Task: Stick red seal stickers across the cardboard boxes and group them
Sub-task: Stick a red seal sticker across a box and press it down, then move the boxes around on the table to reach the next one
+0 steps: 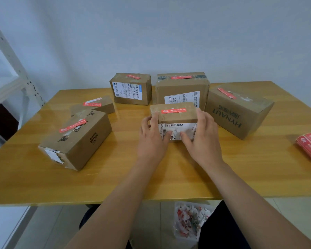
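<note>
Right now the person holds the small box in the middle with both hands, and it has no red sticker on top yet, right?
Not quite. The head view shows both the left hand and right hand holding the small box, but a red sticker already lies across its top.

Glossy, smooth wood-look table (169, 173). Matt brown cardboard boxes (176, 115), partly under shiny clear tape. Glossy red paper stickers (173, 110); white paper labels (178, 131). White-painted perforated metal rack (16, 69). Matt pale wall (151, 33).
</note>
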